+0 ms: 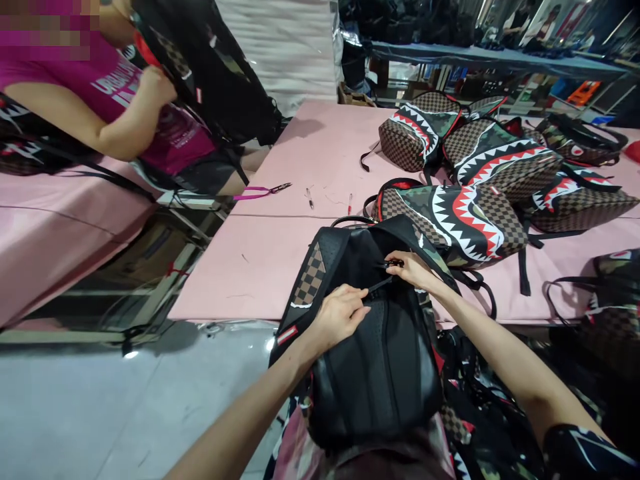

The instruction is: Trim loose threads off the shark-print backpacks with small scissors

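A black backpack (380, 373) lies with its padded back panel up, its lower end towards me and its upper end against the pink table. Its shoulder straps curve over the top, the left one bearing a brown checkered patch (309, 280). At the upper back panel, my left hand (343, 312) is closed, pinching a narrow black strap (381, 285). Just beyond it, my right hand (413, 270) closes on a small glossy black piece (393, 264). Whether that piece is a buckle or a small tool I cannot make out.
On the pink table (260, 267) are pink-handled pliers (263, 191), two pens (309, 198) and several shark-mouth backpacks (465, 220) at the right. A co-worker (125, 113) at the left holds another black backpack (215, 73). More bags (490, 400) lie below right.
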A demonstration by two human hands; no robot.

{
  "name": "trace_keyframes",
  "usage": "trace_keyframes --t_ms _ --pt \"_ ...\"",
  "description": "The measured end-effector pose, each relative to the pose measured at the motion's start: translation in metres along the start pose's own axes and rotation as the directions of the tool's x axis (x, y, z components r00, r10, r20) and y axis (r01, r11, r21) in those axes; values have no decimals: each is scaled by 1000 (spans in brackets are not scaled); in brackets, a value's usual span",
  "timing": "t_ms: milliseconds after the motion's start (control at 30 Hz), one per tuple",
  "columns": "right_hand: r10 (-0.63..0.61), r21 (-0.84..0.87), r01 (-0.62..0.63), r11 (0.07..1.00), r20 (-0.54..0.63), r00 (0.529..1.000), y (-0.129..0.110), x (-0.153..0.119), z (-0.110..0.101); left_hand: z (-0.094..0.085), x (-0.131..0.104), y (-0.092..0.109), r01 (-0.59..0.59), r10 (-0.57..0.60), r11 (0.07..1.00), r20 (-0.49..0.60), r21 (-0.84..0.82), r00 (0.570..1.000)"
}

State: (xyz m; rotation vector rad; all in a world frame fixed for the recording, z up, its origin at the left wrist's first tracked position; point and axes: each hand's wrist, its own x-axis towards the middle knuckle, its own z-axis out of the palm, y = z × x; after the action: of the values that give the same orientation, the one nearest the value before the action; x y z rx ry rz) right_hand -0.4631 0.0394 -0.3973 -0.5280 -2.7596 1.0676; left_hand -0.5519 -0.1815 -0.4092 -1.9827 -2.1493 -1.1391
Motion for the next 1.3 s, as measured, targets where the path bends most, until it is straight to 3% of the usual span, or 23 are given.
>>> trace_keyframes --t_ms 133,300,400,533,700,833,933,1033,1200,1300 --pt "-104 -144 116 983 89 991 -1 17 2 0 -1 -7 24 -24 999 14 -30 1000" --pt "-318 -416 383 825 220 922 -6 40 13 -1 1 -4 89 -88 996 63 -17 994" --pt "-316 -482 390 784 231 920 3 50 23 -1 1 -3 107 -106 994 78 -3 991" --pt "-332 -417 406 813 240 912 13 55 25 0 0 -4 110 -110 994 82 2 990" --pt "-332 -310 397 864 241 912 2 55 16 0 0 -5 113 -114 994 92 12 989" --pt "-332 -397 385 833 197 922 -5 52 21 1 0 -5 119 -122 992 97 31 988" --pt "-349 -430 435 791 267 898 -4 50 28 3 -2 -5 114 -118 993 94 41 989" --pt "-365 -352 489 798 364 857 -3 49 32 5 -3 -5 127 -132 990 93 52 987" --pt "-331 -352 366 861 157 930 -6 46 32 7 -5 -4 145 -152 987 110 63 982" --pt "-311 -329 372 868 224 924 -7 47 30 7 -5 -3 149 -156 986 112 72 981"
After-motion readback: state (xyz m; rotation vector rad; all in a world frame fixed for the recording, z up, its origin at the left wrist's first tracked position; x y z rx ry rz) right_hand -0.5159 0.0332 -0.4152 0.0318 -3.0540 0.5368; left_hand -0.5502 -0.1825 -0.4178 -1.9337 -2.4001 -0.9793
